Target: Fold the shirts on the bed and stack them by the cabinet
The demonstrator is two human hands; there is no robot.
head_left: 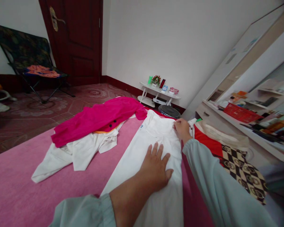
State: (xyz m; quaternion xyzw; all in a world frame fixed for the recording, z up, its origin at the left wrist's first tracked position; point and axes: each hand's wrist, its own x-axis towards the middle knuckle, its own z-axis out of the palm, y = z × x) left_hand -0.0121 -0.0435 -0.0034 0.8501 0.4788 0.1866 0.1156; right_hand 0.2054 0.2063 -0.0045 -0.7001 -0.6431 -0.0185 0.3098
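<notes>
A long white garment lies lengthwise on the pink bedspread, its narrow end pointing away from me; which kind of garment it is I cannot tell. My left hand rests flat on its middle with the fingers spread. At the far right edge of the cloth, my right hand pinches the fabric between thumb and fingers. Left of it, a bright pink garment with dark buttons lies over a white garment. A checkered black-and-cream garment with red parts lies to the right.
Beyond the bed stands a small white table with a potted plant and small items. A folding chair is by the dark red door. On the right, a cluttered dresser stands close to the bed.
</notes>
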